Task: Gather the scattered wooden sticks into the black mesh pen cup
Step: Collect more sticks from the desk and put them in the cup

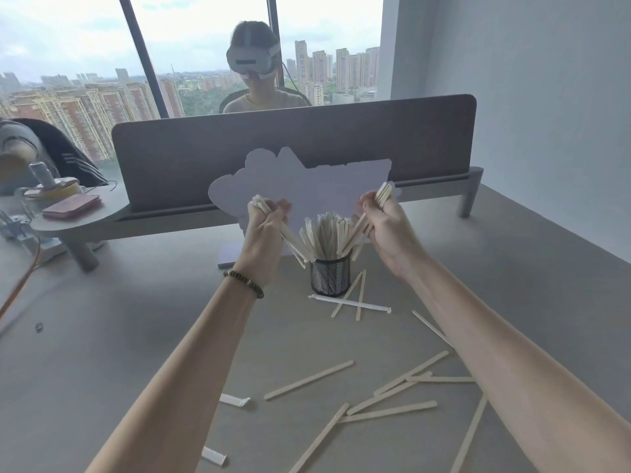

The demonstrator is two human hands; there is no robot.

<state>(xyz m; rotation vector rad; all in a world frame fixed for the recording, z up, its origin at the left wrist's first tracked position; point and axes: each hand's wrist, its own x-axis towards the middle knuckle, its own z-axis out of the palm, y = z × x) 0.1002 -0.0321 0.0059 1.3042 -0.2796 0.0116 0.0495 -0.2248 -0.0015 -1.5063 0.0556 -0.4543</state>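
Two bundles of wooden sticks are held above the black mesh pen cup (330, 276), one in each hand, at the centre of the frame. The left hand (265, 227) has its fingers curled tight round a sheaf (295, 247) whose long axis slants down and to the right, lower ends just beside the cup's left rim. The right hand (386, 227) grips a second sheaf (381, 196) slanting down and to the left, tips close to the sticks already standing in the cup. The cup lies between and slightly below both hands, about equally near to each, so the coming move probably turns on tipping each bundle upright over the mouth.

Flat, pale, thin sticks, with rounded ends, lie scattered on the matte grey worktop (119, 336) toward the lower right (309, 379), and a few lean crossed at the cup's foot (359, 298). Torn white paper wrappers (234, 400) lie among them.
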